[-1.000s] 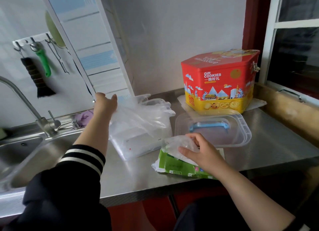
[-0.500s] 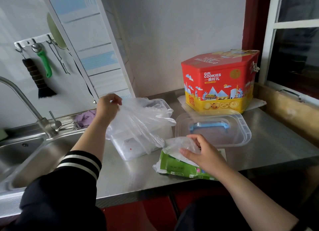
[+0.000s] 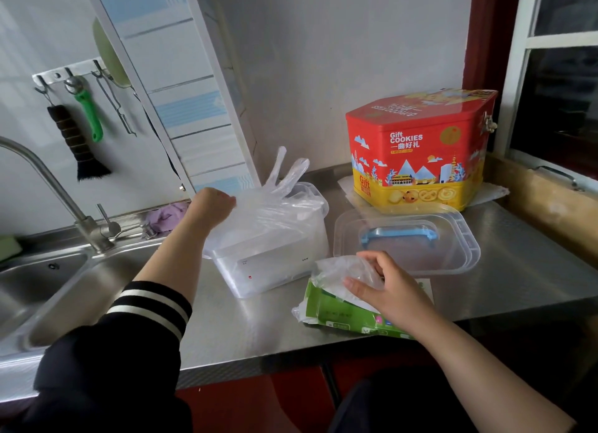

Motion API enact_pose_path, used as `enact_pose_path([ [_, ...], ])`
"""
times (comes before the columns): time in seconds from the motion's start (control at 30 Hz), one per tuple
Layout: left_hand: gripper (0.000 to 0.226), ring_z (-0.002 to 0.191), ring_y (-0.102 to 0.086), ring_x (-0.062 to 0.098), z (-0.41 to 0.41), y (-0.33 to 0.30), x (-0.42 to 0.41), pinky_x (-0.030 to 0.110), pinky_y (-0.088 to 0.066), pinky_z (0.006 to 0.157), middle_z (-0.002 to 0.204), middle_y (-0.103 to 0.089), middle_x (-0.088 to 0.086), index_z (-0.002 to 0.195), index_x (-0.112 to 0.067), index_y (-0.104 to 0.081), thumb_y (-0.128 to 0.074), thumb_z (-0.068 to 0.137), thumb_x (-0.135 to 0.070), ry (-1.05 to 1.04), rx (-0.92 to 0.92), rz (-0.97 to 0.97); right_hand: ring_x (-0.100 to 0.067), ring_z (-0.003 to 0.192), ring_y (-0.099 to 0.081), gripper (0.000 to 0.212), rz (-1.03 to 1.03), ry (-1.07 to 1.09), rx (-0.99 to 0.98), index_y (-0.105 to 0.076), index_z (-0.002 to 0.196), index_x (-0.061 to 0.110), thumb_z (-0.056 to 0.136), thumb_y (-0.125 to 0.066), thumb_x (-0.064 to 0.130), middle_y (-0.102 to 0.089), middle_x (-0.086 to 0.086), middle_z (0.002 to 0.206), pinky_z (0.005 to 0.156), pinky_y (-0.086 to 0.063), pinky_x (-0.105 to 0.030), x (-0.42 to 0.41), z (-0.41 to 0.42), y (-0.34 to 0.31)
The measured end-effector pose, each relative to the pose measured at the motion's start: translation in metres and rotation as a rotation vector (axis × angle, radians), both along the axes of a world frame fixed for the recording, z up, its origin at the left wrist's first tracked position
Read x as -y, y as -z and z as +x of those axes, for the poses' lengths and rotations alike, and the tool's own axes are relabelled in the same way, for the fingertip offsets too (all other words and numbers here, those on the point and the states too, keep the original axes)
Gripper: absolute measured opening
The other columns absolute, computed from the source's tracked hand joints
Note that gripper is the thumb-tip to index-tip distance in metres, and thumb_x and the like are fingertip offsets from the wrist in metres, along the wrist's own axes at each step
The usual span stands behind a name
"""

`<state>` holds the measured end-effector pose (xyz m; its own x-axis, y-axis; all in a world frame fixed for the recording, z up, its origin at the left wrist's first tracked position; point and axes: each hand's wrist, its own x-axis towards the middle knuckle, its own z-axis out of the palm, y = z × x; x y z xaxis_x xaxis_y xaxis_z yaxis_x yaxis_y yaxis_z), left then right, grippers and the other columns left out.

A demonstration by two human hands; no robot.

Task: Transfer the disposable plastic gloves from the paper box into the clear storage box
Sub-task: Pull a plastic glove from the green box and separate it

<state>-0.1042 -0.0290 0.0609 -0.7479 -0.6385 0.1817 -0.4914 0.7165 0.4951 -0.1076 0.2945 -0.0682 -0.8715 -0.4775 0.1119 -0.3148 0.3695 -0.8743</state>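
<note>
A bunch of thin, see-through disposable plastic gloves (image 3: 275, 206) sits at the centre of the frame, draped over the open top of the clear rectangular plastic storage box (image 3: 275, 264), a few glove fingers sticking up toward the wall. My left hand (image 3: 212, 206) has its fingers curled round the left edge of that bunch, right over the box's far left rim. Lower and to the right, my right hand (image 3: 385, 287) is on the green paper box of gloves (image 3: 339, 313), fingers bent and gripping the crumpled wad of clear gloves (image 3: 343, 270) poking out of its top. The green box lies flat on the stainless steel surface (image 3: 517, 270), just in front of the storage box. Right of centre, the clear plastic lid with a blue handle (image 3: 404, 238) lies on the surface, just behind my right hand. Behind it, upper right, stands a red and yellow hexagonal cookie tin (image 3: 417, 151). Over on the left edge there's the steel sink (image 3: 38, 290) with its curved tap (image 3: 48, 190), a purple cloth (image 3: 168, 219) behind it, and up on the wall a dark brush (image 3: 77, 141) and a green-handled tool (image 3: 87, 109) hanging from hooks.
</note>
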Motion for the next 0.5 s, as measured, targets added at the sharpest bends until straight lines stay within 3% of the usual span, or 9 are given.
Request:
enact_pose_path([
  [0.03,0.018,0.095,-0.053,0.026,0.002,0.001,0.000,0.028,-0.040,0.083,0.102,-0.057,0.010,0.090,-0.010,-0.063,-0.062,0.092,-0.028,0.042,0.080,-0.010,0.000,0.115,-0.043,0.079,0.000,-0.001,-0.002,-0.042,0.132,0.036,0.065,-0.056,0.074,-0.046,0.023,0.121,0.095,-0.041,-0.029,0.000,0.000,0.000],
  [0.1,0.064,0.118,-0.052,0.030,0.005,0.004,-0.001,0.035,-0.040,0.099,0.135,-0.050,0.012,0.129,-0.003,-0.055,-0.070,0.084,-0.046,0.093,0.217,-0.031,-0.001,0.116,-0.044,0.081,0.001,-0.001,-0.001,-0.043,0.132,0.037,0.062,-0.055,0.077,-0.048,0.022,0.123,0.097,-0.043,-0.031,-0.001,0.000,0.001],
  [0.13,0.079,0.120,-0.051,0.030,0.007,0.003,-0.003,0.036,-0.039,0.101,0.143,-0.043,0.013,0.137,-0.003,-0.047,-0.071,0.081,-0.052,0.103,0.302,-0.064,-0.001,0.116,-0.045,0.081,-0.001,0.001,0.001,-0.043,0.131,0.037,0.061,-0.055,0.078,-0.049,0.020,0.124,0.098,-0.043,-0.032,-0.001,0.000,0.001],
  [0.2,0.084,0.101,-0.059,0.029,0.009,0.003,-0.008,0.035,-0.045,0.091,0.142,-0.040,0.016,0.133,0.001,-0.048,-0.069,0.078,-0.059,0.125,0.481,-0.167,-0.001,0.116,-0.045,0.081,-0.002,0.000,0.003,-0.043,0.131,0.037,0.062,-0.055,0.077,-0.050,0.019,0.124,0.098,-0.043,-0.032,-0.002,0.001,0.001],
  [0.27,0.069,0.073,-0.059,0.026,0.009,0.004,-0.015,0.030,-0.048,0.068,0.131,-0.042,0.019,0.104,0.002,-0.056,-0.068,0.079,-0.061,0.129,0.602,-0.218,-0.001,0.117,-0.045,0.080,0.001,-0.002,0.000,-0.043,0.131,0.037,0.063,-0.055,0.077,-0.050,0.019,0.124,0.096,-0.043,-0.031,-0.002,0.001,0.001],
  [0.33,0.058,0.060,-0.050,0.022,0.008,0.005,-0.021,0.028,-0.043,0.063,0.127,-0.042,0.022,0.078,-0.004,-0.048,-0.067,0.080,-0.059,0.141,0.693,-0.266,-0.002,0.117,-0.046,0.080,0.006,-0.004,-0.005,-0.043,0.132,0.037,0.063,-0.055,0.076,-0.050,0.019,0.124,0.095,-0.043,-0.030,-0.001,0.002,0.001],
  [0.4,0.057,0.072,-0.051,0.023,0.008,0.005,-0.026,0.029,-0.043,0.074,0.129,-0.043,0.025,0.080,-0.005,-0.048,-0.067,0.082,-0.058,0.146,0.750,-0.314,-0.001,0.116,-0.046,0.079,0.012,-0.004,-0.011,-0.042,0.132,0.037,0.064,-0.056,0.076,-0.050,0.020,0.123,0.094,-0.043,-0.030,-0.001,0.002,0.001],
  [0.5,0.073,0.110,-0.042,0.028,0.008,0.000,-0.031,0.034,-0.040,0.097,0.137,-0.042,0.021,0.123,0.001,-0.050,-0.059,0.086,-0.061,0.126,0.783,-0.360,-0.001,0.114,-0.045,0.078,0.021,-0.007,-0.019,-0.042,0.132,0.038,0.065,-0.055,0.076,-0.049,0.020,0.122,0.092,-0.043,-0.029,-0.002,0.002,0.001],
])
